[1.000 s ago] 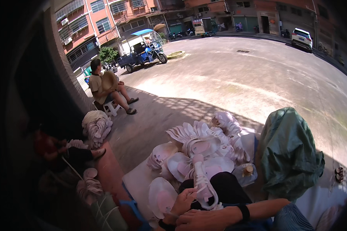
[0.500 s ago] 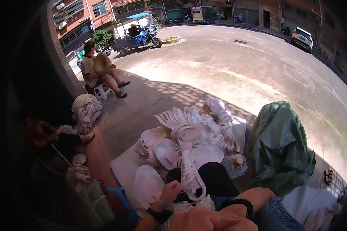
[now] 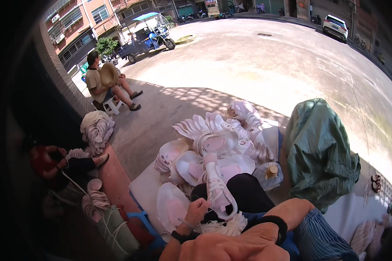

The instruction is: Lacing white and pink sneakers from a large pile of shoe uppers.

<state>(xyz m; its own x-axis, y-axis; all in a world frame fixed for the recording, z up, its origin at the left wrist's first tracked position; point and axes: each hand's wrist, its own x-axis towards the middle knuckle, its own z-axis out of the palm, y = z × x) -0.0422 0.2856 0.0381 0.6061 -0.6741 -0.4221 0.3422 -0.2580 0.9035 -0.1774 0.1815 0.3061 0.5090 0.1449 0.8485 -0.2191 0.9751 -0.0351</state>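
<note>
left hand [image 3: 197,212] just beside a pale shoe upper [image 3: 217,188]

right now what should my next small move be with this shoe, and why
I'd probably bring your right hand to the pale shoe to steady it: your left hand is at its side edge, while the right is lower in the picture, apart from it.

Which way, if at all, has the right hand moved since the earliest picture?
Yes: judged against the pale shoe upper, the right hand has come back, nearer the camera.
</note>
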